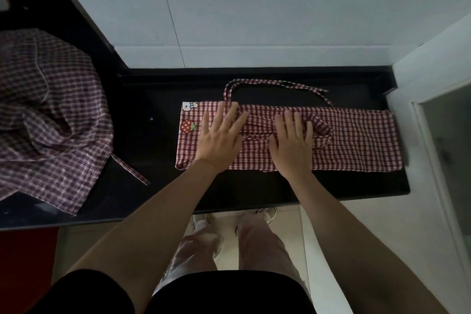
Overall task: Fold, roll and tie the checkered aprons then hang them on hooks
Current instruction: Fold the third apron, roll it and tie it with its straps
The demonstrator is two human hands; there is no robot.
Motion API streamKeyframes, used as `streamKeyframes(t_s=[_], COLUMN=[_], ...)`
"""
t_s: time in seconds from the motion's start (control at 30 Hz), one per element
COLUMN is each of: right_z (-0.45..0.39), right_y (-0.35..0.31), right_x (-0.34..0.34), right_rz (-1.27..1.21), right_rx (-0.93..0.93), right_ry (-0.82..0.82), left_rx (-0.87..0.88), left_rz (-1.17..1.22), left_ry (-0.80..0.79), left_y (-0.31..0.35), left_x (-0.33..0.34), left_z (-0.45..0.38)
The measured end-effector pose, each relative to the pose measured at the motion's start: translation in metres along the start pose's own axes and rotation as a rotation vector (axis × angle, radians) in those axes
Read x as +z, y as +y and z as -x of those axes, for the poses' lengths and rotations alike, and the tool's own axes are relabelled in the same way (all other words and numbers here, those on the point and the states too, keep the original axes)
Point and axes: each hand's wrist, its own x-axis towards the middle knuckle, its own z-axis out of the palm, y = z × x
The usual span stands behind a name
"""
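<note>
From the head camera, a red-and-white checkered apron (356, 140) lies folded into a long flat band across the right half of a black countertop (153, 135), with a strawberry patch (187, 125) and a small cartoon patch (190, 106) at its left end. The left hand (219, 137) rests palm down on the left part of the band, fingers spread wide and flat on the cloth, gripping nothing. The right hand (291, 143) lies palm down just to its right, near the middle of the band, fingers extended and slightly apart, pressing on a folded strap loop (322, 127) that sits on top of the fabric. A thin checkered tie strap (267, 82) curves over the counter on the far side of the apron. Well apart, at the left end of the counter, a second, darker checkered apron (51, 115) sits in a crumpled heap, one tie (130, 169) trailing toward the near edge.
</note>
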Motion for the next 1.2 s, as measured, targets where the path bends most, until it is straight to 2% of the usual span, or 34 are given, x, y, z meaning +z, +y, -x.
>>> streamKeyframes(t_s=[0.13, 0.27, 0.33, 0.43, 0.5, 0.6, 0.73, 0.83, 0.97, 1.1, 1.2], right_z=[-0.002, 0.002, 0.001, -0.004, -0.006, -0.007, -0.009, -0.015, -0.028, -0.035, -0.039], right_y=[0.02, 0.056, 0.06, 0.082, 0.106, 0.152, 0.206, 0.219, 0.237, 0.242, 0.244], right_x=[0.002, 0.008, 0.006, -0.012, -0.02, -0.028, -0.032, -0.037, -0.033, -0.05, -0.074], right_rz=[-0.012, -0.028, -0.111, -0.334, -0.424, -0.441, -0.444, -0.435, -0.687, -0.934, -1.091], right_rx=[0.021, 0.076, 0.089, 0.258, 0.449, 0.736, 0.935, 0.905, 0.828, 0.838, 0.816], right_ry=[-0.013, -0.075, -0.053, 0.097, 0.166, 0.03, -0.244, -0.336, -0.377, -0.423, -0.533], left_rx=[-0.04, -0.097, -0.164, -0.292, -0.281, -0.074, 0.073, 0.018, -0.004, 0.008, 0.003], left_rz=[-0.083, -0.056, -0.03, 0.004, 0.023, 0.047, 0.021, -0.005, -0.097, -0.092, -0.097], left_ry=[-0.146, -0.167, -0.162, -0.081, -0.04, -0.04, -0.196, -0.298, -0.318, -0.295, -0.318], left_y=[-0.006, -0.011, -0.004, 0.036, 0.061, 0.099, 0.15, 0.156, 0.159, 0.161, 0.166], left_x=[0.015, 0.019, 0.013, -0.002, -0.007, -0.003, 0.014, 0.03, 0.038, 0.034, 0.028], left_z=[-0.007, -0.001, -0.005, -0.023, -0.032, -0.046, -0.063, -0.066, -0.065, -0.066, -0.067])
